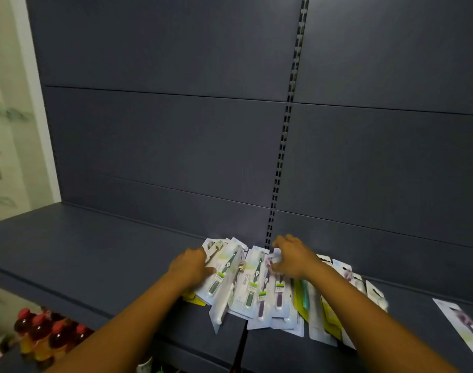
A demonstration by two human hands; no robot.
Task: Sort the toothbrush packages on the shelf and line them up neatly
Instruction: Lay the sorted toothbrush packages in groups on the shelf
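Observation:
Several toothbrush packages (pixel 252 289) lie fanned and overlapping on the dark grey shelf (pixel 95 254), near the joint between two shelf sections. My left hand (pixel 192 266) rests on the left end of the pile, fingers curled over a package with a dark green brush (pixel 221 275). My right hand (pixel 294 258) presses down on the tops of packages with purple brushes (pixel 270 292). More packages, yellow-green and white (pixel 326 319), spread to the right under my right forearm. One single package (pixel 464 329) lies apart at the far right.
The dark back panel (pixel 176 130) with a slotted upright (pixel 281 157) rises behind the shelf. Red-capped drink bottles (pixel 46 335) stand on a lower level at bottom left. A pale wall (pixel 9 130) is at the left.

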